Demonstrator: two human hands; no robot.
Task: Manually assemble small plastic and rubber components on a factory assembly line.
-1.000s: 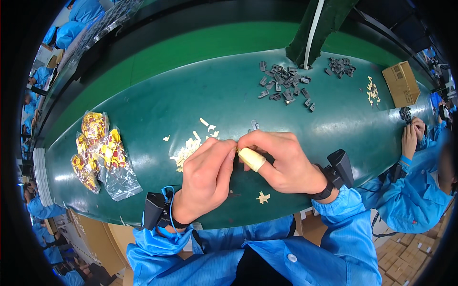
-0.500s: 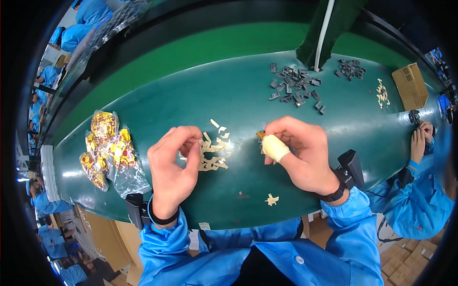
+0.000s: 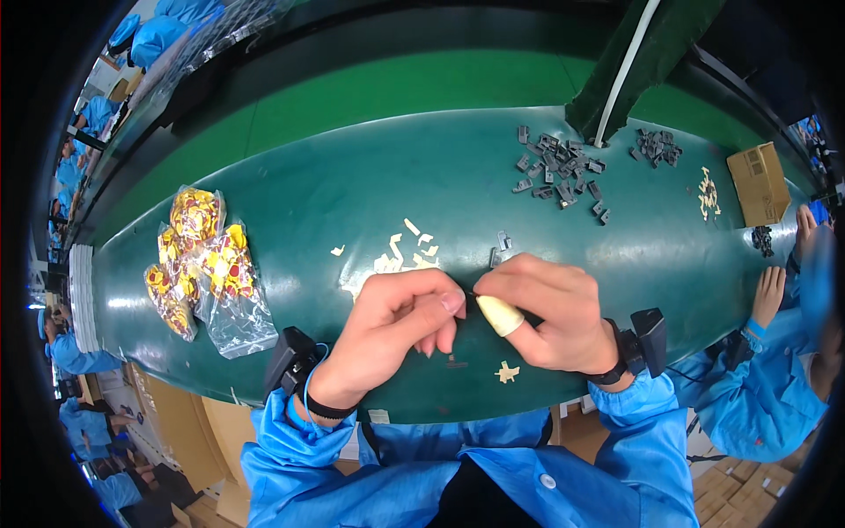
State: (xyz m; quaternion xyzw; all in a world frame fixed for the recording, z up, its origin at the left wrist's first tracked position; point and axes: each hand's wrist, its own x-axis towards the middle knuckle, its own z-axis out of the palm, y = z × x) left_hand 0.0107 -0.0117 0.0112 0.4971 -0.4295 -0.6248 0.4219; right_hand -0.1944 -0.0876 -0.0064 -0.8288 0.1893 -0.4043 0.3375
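My left hand point(image 3: 405, 319) and my right hand point(image 3: 556, 315) nearly meet over the green table point(image 3: 290, 202), fingertips pinched. Between the fingers of the right hand a tiny dark bit shows; most of it is hidden. Whatever the left hand pinches, if anything, cannot be made out. A pale yellow cover point(image 3: 499, 315) wraps the right thumb. Just beyond the right fingers lie small grey plastic pieces point(image 3: 502, 246). Cream-coloured strips point(image 3: 393, 255) are scattered behind the left hand, partly covered by it. A small cream cluster point(image 3: 507, 372) rests near the table's front edge.
Clear bags of yellow and dark red pieces point(image 3: 198, 264) lie at the left. Grey plastic parts point(image 3: 559, 165) are heaped at the back, more point(image 3: 657, 147) beyond the post point(image 3: 623, 70). A cardboard box point(image 3: 758, 185) stands far right, near a co-worker's hand point(image 3: 768, 293).
My left hand has moved right, away from the cream strips, to meet the right hand. The grey piece at the right fingertips now lies on the table. The co-worker's hands have parted.
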